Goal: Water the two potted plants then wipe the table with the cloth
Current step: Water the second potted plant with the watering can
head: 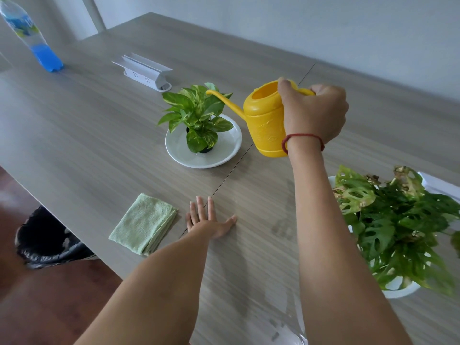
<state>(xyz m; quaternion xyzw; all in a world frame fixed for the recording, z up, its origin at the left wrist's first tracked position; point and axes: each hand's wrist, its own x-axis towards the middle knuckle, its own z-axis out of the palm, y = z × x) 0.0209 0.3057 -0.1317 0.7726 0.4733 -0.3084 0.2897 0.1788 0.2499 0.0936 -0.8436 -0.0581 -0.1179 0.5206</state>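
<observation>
My right hand (314, 113) grips the handle of a yellow watering can (264, 120), held just above the table, its spout tip over the leaves of a small pothos plant (198, 115). That plant stands in a black pot on a white saucer (229, 148). A larger plant with holed leaves (395, 227) sits in a white pot at the right edge. A folded green cloth (144, 224) lies near the table's front edge. My left hand (211, 220) rests flat on the table, fingers spread, just right of the cloth.
The wooden table (99, 125) carries a white power socket box (146, 73) behind the small plant and a plastic bottle with blue liquid (32, 38) at the far left. A black-lined bin (47, 240) stands on the floor left of the table. Wet patches (281, 230) shine near my right arm.
</observation>
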